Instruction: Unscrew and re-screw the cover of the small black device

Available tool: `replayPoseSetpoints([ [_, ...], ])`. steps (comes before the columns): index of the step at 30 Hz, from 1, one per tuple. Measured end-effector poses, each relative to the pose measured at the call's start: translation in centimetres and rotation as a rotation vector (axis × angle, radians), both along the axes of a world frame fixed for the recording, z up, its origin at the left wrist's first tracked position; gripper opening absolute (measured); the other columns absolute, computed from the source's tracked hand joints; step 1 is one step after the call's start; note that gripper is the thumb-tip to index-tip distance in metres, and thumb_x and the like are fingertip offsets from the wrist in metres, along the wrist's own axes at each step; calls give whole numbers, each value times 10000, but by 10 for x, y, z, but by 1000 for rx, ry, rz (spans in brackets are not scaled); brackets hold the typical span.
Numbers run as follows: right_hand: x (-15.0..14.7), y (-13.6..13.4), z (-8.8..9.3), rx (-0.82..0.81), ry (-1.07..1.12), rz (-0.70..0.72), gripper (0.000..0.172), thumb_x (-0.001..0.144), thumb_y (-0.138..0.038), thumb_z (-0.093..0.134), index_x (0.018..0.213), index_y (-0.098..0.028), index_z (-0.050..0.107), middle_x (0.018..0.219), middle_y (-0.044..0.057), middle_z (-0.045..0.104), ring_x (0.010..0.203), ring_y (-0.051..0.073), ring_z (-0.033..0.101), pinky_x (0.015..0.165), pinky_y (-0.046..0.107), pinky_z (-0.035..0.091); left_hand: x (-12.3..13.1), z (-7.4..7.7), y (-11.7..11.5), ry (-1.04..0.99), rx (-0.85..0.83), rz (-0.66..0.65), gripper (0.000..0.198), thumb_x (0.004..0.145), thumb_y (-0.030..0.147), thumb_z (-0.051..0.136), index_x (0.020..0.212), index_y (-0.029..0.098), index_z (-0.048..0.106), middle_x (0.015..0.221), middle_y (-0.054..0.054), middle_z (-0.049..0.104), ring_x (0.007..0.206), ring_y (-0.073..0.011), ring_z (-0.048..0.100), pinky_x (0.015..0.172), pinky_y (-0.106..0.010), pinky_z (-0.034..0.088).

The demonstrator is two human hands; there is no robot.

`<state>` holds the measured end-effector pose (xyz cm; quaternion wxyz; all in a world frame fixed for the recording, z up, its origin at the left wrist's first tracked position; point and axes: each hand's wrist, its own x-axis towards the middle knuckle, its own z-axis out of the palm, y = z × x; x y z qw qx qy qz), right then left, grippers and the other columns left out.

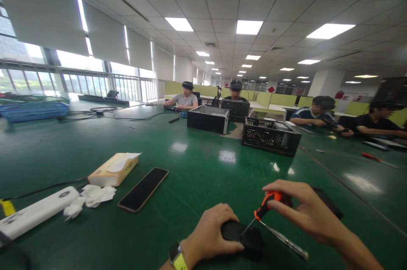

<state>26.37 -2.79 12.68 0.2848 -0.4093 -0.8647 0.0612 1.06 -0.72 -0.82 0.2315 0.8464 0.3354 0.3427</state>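
Note:
My left hand (211, 232) is closed over a small black device (244, 238) that lies on the green table (197, 168) at the bottom centre. My right hand (303, 210) pinches the orange-and-black handle of a screwdriver (266, 208), whose tip touches the top of the black device. A thin metal strip (286, 241) lies on the table just right of the device, under my right hand. A watch with a yellow strap (178, 258) sits on my left wrist.
A black phone (143, 188), a tissue box (113, 169), crumpled tissues (92, 197) and a white power bank (34, 212) lie at the left. Two open computer cases (270, 136) stand mid-table. Several people sit at the far side. A red screwdriver (377, 159) lies at right.

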Motion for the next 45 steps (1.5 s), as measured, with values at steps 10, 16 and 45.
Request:
replayPoseSetpoints([
  [10, 0, 2, -3, -55, -66, 5, 229, 939, -357, 576, 1089, -228, 690, 974, 36, 743, 889, 196, 697, 790, 316, 539, 1, 0, 1, -22, 0, -4, 408, 648, 412, 869, 947, 185, 706, 911, -28, 665, 851, -208, 601, 743, -266, 436],
  [16, -2, -7, 1, -52, -87, 65, 240, 969, -357, 531, 1120, -225, 661, 988, 44, 727, 876, 183, 686, 765, 302, 538, 1, -1, 1, -22, -4, -2, 399, 651, 413, 862, 938, 186, 703, 901, -29, 657, 836, -207, 595, 731, -266, 435],
  [45, -18, -24, 4, 246, -40, 198, 364, 837, -160, 599, 1195, -225, 611, 1055, 59, 759, 907, 192, 730, 686, 224, 578, 0, 0, -1, 24, 10, 11, 412, 639, 385, 882, 971, 214, 709, 934, -15, 674, 870, -204, 604, 765, -266, 437],
])
